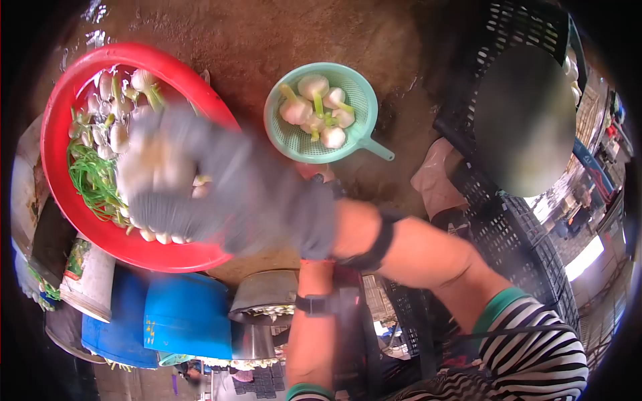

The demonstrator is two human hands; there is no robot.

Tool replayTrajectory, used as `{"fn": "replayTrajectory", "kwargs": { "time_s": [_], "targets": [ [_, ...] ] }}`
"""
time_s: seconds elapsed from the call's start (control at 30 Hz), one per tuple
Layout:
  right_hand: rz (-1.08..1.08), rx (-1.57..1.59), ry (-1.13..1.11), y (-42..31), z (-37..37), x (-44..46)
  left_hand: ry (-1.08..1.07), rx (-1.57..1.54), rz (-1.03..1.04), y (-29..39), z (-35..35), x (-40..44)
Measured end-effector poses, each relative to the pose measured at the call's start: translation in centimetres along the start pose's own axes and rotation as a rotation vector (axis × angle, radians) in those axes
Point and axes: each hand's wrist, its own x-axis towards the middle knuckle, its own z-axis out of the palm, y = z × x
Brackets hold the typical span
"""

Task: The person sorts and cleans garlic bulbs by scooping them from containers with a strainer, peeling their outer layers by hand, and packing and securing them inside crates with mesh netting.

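Both hands wear grey gloves and are blurred over a red basin of bulbs with green stems, at the left. My right hand comes across from the right, its fingers curled round pale bulbs. Below and partly behind it, my left hand is closed against the underside of the same bulbs. The two hands overlap, so their exact edges are hard to separate. A green strainer holding several white bulbs rests on the floor just beyond my wrists.
Blue containers, a white bucket and metal pots stand below the basin. Black perforated crates line the right side, near a bare foot. The brown floor looks wet. A blurred dark oval covers part of the crates.
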Motion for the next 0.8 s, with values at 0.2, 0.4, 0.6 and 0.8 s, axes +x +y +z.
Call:
{"fn": "replayTrajectory", "kwargs": {
  "time_s": [0.2,0.4,0.6,0.8],
  "targets": [
    [0.265,-0.230,0.028,-0.5,-4.1,-7.1,0.060,0.652,0.377,0.7,3.8,1.7],
    [0.558,-0.673,0.283,-0.4,-17.6,-14.8,0.377,1.592,0.467,4.2,9.2,14.1],
    [0.624,-0.737,0.200,-2.2,-21.8,-19.9,0.094,0.309,0.079,5.9,7.9,9.4],
    [0.693,-0.497,0.229,-5.6,-19.2,-20.0,-0.261,-0.386,0.081,7.7,-4.4,0.3]
  ]
}}
